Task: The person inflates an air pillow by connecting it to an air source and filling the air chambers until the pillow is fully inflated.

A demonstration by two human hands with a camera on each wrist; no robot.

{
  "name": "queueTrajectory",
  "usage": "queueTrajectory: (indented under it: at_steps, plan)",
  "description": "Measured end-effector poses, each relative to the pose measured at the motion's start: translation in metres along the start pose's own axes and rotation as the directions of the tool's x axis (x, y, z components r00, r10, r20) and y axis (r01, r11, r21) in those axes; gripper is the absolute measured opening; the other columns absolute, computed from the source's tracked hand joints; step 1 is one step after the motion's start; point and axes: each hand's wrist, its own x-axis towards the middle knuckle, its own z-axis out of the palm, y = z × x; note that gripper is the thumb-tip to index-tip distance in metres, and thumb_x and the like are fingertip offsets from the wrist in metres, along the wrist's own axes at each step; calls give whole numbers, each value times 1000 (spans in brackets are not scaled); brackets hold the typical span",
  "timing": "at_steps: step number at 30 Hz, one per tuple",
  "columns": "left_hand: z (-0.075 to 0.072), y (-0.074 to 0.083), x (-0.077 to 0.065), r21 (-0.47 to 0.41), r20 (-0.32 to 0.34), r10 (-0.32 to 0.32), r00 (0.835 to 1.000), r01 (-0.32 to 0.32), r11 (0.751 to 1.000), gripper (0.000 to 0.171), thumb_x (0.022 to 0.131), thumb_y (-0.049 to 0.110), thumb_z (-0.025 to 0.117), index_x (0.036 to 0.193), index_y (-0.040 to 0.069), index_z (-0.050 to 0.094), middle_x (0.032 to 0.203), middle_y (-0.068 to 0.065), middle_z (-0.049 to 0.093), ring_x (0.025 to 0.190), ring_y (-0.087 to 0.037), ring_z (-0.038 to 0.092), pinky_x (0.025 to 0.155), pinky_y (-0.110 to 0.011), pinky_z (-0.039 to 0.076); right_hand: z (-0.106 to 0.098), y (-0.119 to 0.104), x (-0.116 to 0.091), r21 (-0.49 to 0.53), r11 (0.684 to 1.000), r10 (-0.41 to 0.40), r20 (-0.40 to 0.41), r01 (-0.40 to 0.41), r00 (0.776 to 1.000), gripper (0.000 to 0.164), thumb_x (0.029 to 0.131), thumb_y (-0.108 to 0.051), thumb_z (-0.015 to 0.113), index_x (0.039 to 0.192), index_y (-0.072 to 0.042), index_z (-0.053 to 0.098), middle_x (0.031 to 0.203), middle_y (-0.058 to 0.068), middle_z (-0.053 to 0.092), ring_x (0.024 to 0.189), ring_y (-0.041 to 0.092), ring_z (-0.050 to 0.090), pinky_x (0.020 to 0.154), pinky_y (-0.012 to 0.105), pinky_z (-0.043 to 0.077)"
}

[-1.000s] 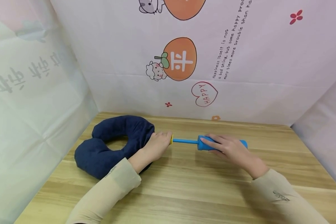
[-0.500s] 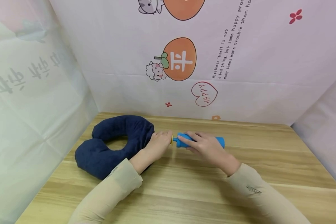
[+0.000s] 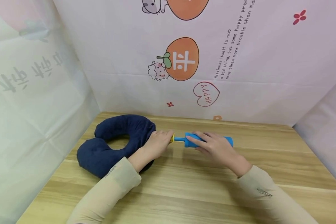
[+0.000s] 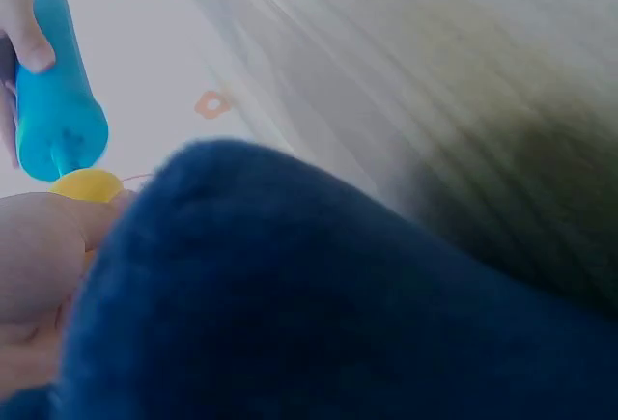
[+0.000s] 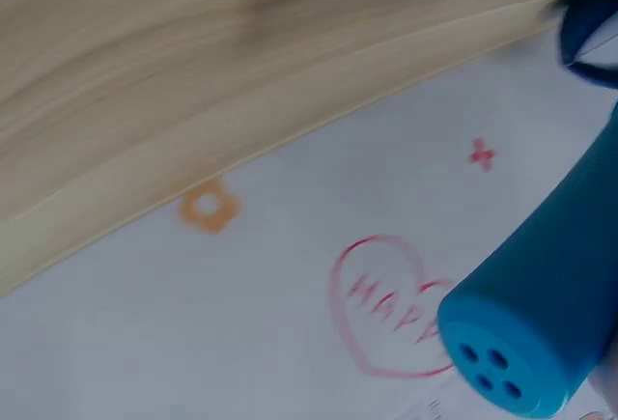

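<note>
A blue hand pump [image 3: 189,144] lies level between my hands in the head view, its thin rod [image 3: 179,139] partly out of the barrel. My left hand [image 3: 156,144] grips the yellow end piece [image 3: 172,138], mostly hidden by the fingers. Around the barrel my right hand [image 3: 215,148] is wrapped, fingers over the top. Several small holes show in the far end of the barrel [image 5: 541,275] in the right wrist view. A navy U-shaped neck pillow [image 3: 100,157] sits at the left, under or against my left forearm; it fills much of the left wrist view.
The wood-grain table [image 3: 184,193] runs back to a white printed cloth [image 3: 123,62] hung behind it. More white cloth [image 3: 25,109] stands at the left side, and another panel [image 3: 324,109] at the right.
My right hand and the barrel moved left toward my left hand, nearly covering the rod, then slid a little right again. My left hand and the pillow have stayed about where they were.
</note>
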Motion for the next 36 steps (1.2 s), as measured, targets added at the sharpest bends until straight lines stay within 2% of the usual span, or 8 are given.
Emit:
queueTrajectory:
  at_steps: [1, 3, 9, 19, 29, 36]
  plan:
    - [0, -1, 0, -13, 3, -5, 1000, 5, 1000, 14, 103, 12, 64, 113, 10, 56, 102, -2, 70, 84, -22, 61, 76, -36, 47, -2, 4, -5, -7, 1000, -8, -11, 8, 1000, 48, 109, -43, 42, 141, -13, 63, 124, 14, 69, 91, 33, 70, 76, 50, 58]
    - [1, -2, -1, -31, 10, -8, 1000, 9, 999, 16, 103, 14, 63, 118, 10, 56, 105, -3, 70, 86, -23, 61, 77, -37, 47, -6, 11, -14, -23, 999, -24, -30, 23, 999, 55, 110, -47, 32, 139, -13, 63, 123, 13, 69, 90, 33, 70, 74, 50, 58]
    - [1, -5, -2, -56, 16, -12, 1000, 13, 998, 18, 104, 17, 62, 119, 10, 56, 105, -3, 70, 89, -25, 63, 78, -39, 48, -21, 31, -37, -46, 997, -60, -54, 58, 997, 49, 111, -45, 38, 139, -13, 64, 125, 13, 69, 93, 31, 69, 74, 49, 58]
    - [3, -8, -3, -63, 8, -13, 1000, 13, 998, 16, 103, 19, 65, 113, 10, 57, 101, -3, 69, 85, -23, 62, 76, -39, 48, -35, 49, -62, -28, 998, -50, -49, 49, 998, 52, 110, -48, 39, 136, -13, 66, 125, 13, 69, 96, 31, 70, 75, 49, 58]
    - [3, 1, 0, -50, 13, -18, 1000, 18, 999, 14, 102, 17, 66, 107, 9, 57, 98, -4, 69, 85, -24, 62, 76, -39, 46, -25, 41, -50, -9, 996, -85, -59, 84, 995, 50, 111, -45, 40, 135, -10, 66, 123, 16, 70, 95, 32, 71, 74, 49, 58]
    - [-4, 4, 3, -77, 16, -47, 999, 48, 996, 13, 100, 15, 68, 106, 8, 58, 98, -4, 68, 89, -24, 62, 78, -41, 45, -9, 30, -25, 21, 998, -64, -65, 65, 996, 52, 110, -46, 39, 138, -10, 64, 123, 15, 70, 93, 32, 71, 76, 49, 58]
